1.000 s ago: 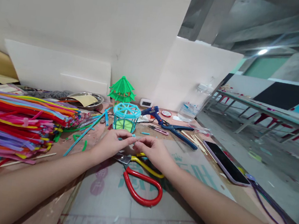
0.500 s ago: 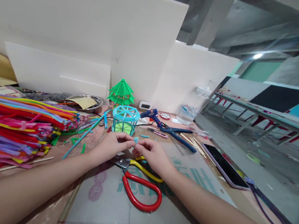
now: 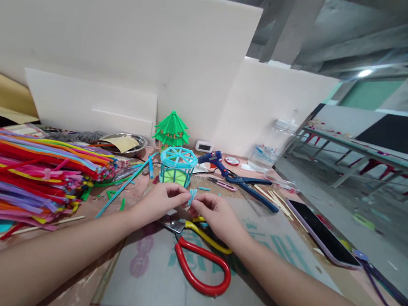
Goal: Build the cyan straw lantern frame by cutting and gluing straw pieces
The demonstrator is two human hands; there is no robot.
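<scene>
Between my fingertips is a short, folded piece of light-blue pipe cleaner (image 3: 192, 197). My left hand (image 3: 164, 201) pinches it from one side, and my right hand (image 3: 213, 213) pinches it from the other. Just beyond them stands a round light-blue frame (image 3: 179, 157) with a spoked top and a lime-green base. A green tiered roof (image 3: 172, 126) rises behind that frame. Below my hands lie scissors (image 3: 202, 272) with one red and one yellow handle; my right hand partly hides the yellow one.
Bundles of coloured pipe cleaners (image 3: 28, 172) fill the left side. Behind my hands are a blue glue gun (image 3: 215, 160), dark-blue pliers (image 3: 250, 185) and a pink-handled cutter (image 3: 222, 184). A phone (image 3: 322, 232) and wooden sticks (image 3: 274, 200) lie right, with a plastic bottle (image 3: 271, 146) at the back.
The camera view has turned slightly left, so everything sits further right. The blue piece between my fingertips now shows as a taller, folded shape; both hands still pinch it.
</scene>
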